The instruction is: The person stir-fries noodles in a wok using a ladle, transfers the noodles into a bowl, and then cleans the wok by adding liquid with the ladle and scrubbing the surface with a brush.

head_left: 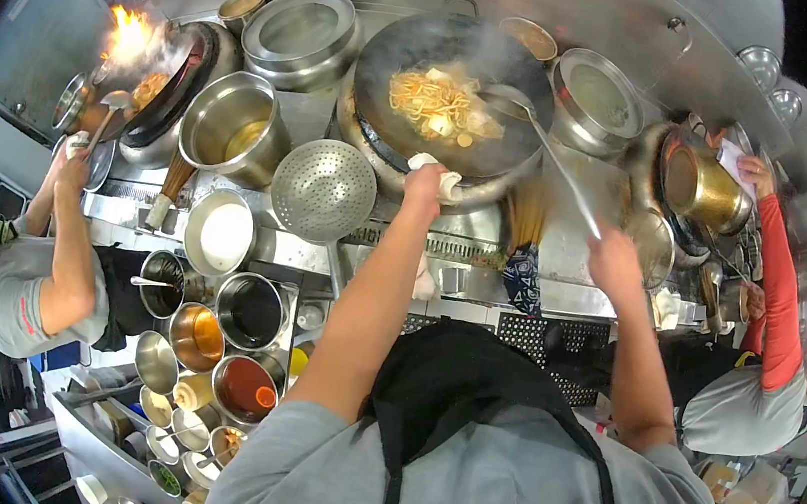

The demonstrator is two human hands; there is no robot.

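Note:
A large dark wok [397, 60] sits on the middle burner, with steam rising from it. Noodles [432, 99] mixed with pale pieces lie in its bowl. My left hand [425, 186] is closed around a folded white cloth [448, 179] at the wok's near rim; the cloth hides exactly how the fingers grip. My right hand [614, 260] is wrapped round the end of a long-handled ladle [561, 161], whose metal bowl rests in the wok at the right side of the noodles.
A perforated strainer [324, 182] and a steel pot [231, 125] stand left of the wok. Sauce containers [246, 389] crowd the lower left. Co-workers stand on both sides: one by a flaming wok [138, 38], another gripping a brass-coloured pot [699, 183]. A bamboo brush [527, 212] stands nearby.

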